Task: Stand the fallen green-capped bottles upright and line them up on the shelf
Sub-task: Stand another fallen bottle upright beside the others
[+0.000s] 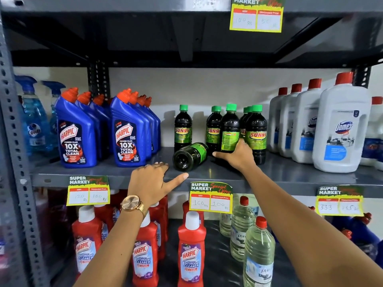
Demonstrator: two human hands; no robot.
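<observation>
On the grey shop shelf (pixel 290 175), the right hand (pixel 238 156) is clamped on an upright green-capped bottle (pixel 229 129); the left hand (pixel 153 181) hovers spread beside the fallen bottle (pixel 189 156). A nudge could roll it off the edge or topple its neighbours.

Right hand (pixel 238 157) grips an upright green-capped bottle (pixel 229 129). One bottle (pixel 190 155) lies fallen (base outward). Left hand (pixel 153 183) hovers beside it.

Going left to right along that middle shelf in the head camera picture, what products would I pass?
Blue Colin spray bottles → blue Harpic bottles → lone upright Sunny bottle → fallen Sunny bottle → Sunny bottle in the right hand → white Domex bottles.
</observation>
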